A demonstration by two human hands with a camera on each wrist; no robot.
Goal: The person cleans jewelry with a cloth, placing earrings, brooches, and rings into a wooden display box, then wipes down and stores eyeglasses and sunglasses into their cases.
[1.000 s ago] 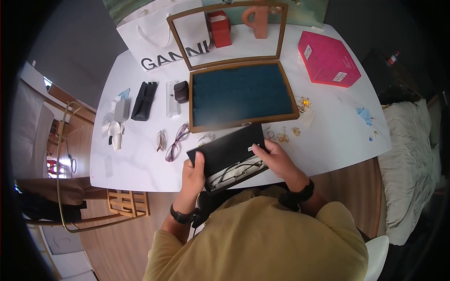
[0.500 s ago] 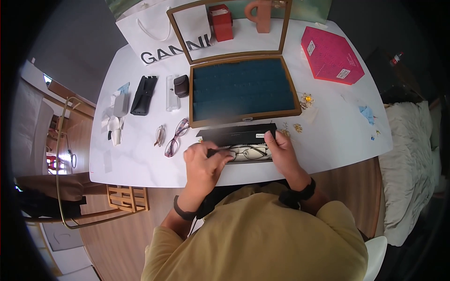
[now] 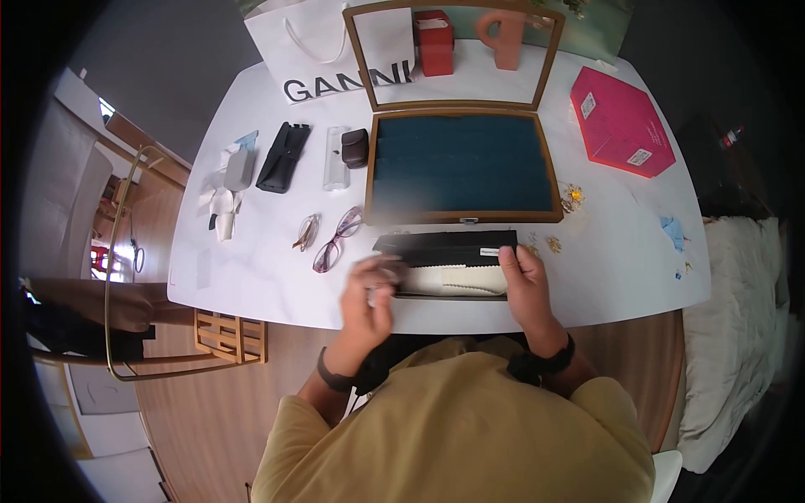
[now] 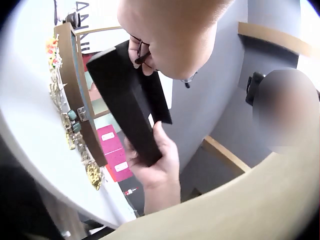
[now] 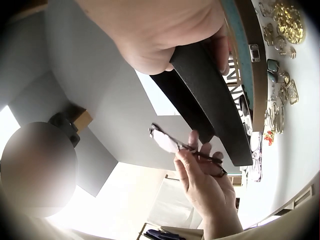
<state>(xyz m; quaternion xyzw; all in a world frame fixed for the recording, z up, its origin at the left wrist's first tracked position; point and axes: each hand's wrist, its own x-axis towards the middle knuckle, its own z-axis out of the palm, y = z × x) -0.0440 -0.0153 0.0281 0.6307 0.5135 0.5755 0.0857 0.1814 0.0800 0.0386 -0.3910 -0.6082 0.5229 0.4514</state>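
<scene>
My left hand (image 3: 366,303) pinches a pair of thin dark-framed eyeglasses (image 5: 166,141), blurred in the head view but plain in the right wrist view. It is at the left end of a long black glasses case (image 3: 449,246), whose lid stands up. With thumb in front and fingers behind, my right hand (image 3: 528,293) grips the case's right end. A cream cleaning cloth (image 3: 474,280) with a zigzag edge lies inside the case. On the table to the left are purple-framed glasses (image 3: 338,240) and a folded pair of glasses (image 3: 307,232).
Behind the case stands a wooden display box (image 3: 465,168) with teal lining and its glass lid up. Several cases, among them a black one (image 3: 283,157), lie left of it. Gold jewelry (image 3: 573,198) and a pink box (image 3: 622,121) are on the right. A white paper bag (image 3: 335,50) stands behind.
The case has turned level. My left hand has left its edge and lifted the eyeglasses out to the left, baring the cloth. My right hand still holds the case's right end.
</scene>
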